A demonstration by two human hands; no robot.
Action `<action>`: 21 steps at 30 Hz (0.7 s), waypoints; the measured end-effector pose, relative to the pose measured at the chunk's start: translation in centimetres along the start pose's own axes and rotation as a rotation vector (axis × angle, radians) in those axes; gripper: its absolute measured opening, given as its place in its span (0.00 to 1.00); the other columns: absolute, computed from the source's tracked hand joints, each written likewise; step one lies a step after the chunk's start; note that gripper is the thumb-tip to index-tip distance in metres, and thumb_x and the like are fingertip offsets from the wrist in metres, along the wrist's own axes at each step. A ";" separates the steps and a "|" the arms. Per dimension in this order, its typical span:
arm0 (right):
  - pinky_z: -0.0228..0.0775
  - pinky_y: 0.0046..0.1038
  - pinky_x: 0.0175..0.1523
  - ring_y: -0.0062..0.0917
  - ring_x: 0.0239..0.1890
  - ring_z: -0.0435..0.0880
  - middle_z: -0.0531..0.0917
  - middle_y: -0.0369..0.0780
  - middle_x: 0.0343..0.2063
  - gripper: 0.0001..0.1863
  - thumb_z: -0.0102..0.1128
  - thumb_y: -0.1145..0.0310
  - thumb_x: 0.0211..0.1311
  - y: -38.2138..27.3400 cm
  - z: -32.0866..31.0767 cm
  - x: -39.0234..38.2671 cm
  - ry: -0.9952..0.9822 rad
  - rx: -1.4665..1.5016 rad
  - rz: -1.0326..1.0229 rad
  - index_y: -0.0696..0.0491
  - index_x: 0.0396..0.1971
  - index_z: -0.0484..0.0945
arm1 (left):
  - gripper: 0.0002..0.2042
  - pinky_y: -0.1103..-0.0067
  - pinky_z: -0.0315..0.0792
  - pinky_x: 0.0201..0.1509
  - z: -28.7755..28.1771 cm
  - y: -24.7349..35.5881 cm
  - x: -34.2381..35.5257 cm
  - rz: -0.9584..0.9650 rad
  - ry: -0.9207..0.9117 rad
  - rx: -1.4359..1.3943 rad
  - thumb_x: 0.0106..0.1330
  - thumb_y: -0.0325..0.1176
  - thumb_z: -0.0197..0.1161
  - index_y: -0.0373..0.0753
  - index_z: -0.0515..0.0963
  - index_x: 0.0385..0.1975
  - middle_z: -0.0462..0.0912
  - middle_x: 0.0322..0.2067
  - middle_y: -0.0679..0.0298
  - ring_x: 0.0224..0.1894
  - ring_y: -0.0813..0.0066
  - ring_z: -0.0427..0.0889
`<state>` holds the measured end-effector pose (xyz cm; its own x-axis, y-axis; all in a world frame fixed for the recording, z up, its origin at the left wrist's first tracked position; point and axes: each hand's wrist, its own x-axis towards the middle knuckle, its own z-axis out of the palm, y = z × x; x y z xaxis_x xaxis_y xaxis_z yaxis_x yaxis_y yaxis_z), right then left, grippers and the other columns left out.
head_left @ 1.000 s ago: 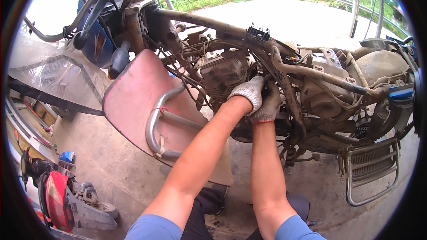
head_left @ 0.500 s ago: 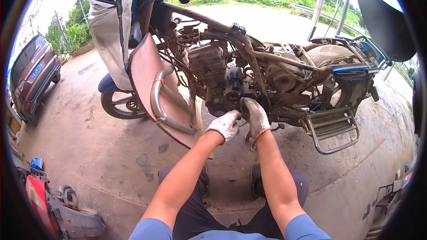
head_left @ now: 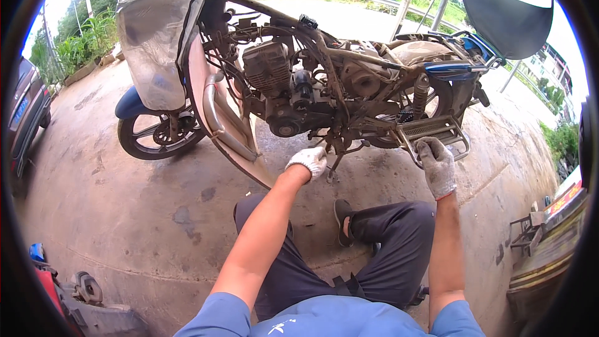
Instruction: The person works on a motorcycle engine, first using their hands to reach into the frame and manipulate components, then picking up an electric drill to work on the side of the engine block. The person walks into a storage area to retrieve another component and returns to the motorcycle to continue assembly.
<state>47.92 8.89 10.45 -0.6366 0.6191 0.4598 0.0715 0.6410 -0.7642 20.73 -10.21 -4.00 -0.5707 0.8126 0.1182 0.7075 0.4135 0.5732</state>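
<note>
A dusty motorcycle with its frame bared stands side-on before me, its engine (head_left: 288, 97) exposed in the middle. My left hand (head_left: 308, 162), in a whitish knitted glove, is just below the engine, beside the kickstand (head_left: 334, 165). Its fingers are curled together, and whatever is in them is hidden. Away to the right, my right hand (head_left: 438, 165) wears a soiled grey glove and overlaps the metal step rack (head_left: 463, 139) in the picture. Its fingers are bent closed; I cannot make out anything in them, nor whether they touch the rack.
At the left, a curved pinkish panel with a metal bar (head_left: 215, 109) leans out past the front wheel (head_left: 161, 134). A parked car (head_left: 28, 109) stands farther left. Red and grey scooter parts (head_left: 87, 302) lie lower left. A wooden bench-like thing (head_left: 546, 256) is lower right.
My right hand has moved away from the engine's underside, rightward to the step rack. The left hand stays low by the engine. My view has shifted, and my legs have changed position.
</note>
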 end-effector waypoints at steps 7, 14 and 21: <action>0.76 0.29 0.48 0.32 0.40 0.85 0.85 0.44 0.36 0.07 0.63 0.76 0.63 -3.8 3.3 3.6 -0.158 -0.298 -0.355 0.58 0.41 0.82 | 0.14 0.60 0.76 0.51 3.7 3.3 3.9 0.072 -0.029 0.033 0.70 0.43 0.52 0.44 0.81 0.44 0.86 0.42 0.50 0.48 0.48 0.83; 0.75 0.39 0.45 0.41 0.40 0.83 0.83 0.43 0.33 0.09 0.61 0.62 0.64 5.0 11.4 5.7 -0.394 -0.366 -0.376 0.51 0.36 0.82 | 0.10 0.59 0.77 0.46 3.8 5.4 5.2 0.198 0.123 0.089 0.66 0.38 0.57 0.42 0.78 0.42 0.83 0.36 0.52 0.42 0.48 0.83; 0.75 0.40 0.39 0.40 0.33 0.82 0.81 0.44 0.29 0.09 0.64 0.67 0.59 6.6 15.2 6.5 -0.437 -0.247 -0.247 0.54 0.36 0.79 | 0.13 0.63 0.78 0.47 2.0 5.6 5.9 0.057 0.058 0.024 0.59 0.33 0.61 0.43 0.80 0.44 0.85 0.39 0.56 0.43 0.52 0.83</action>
<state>32.56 10.24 1.55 -0.9125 0.2257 0.3413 0.0245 0.8628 -0.5049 22.13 -2.27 -1.69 -0.5518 0.8103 0.1972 0.7489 0.3774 0.5447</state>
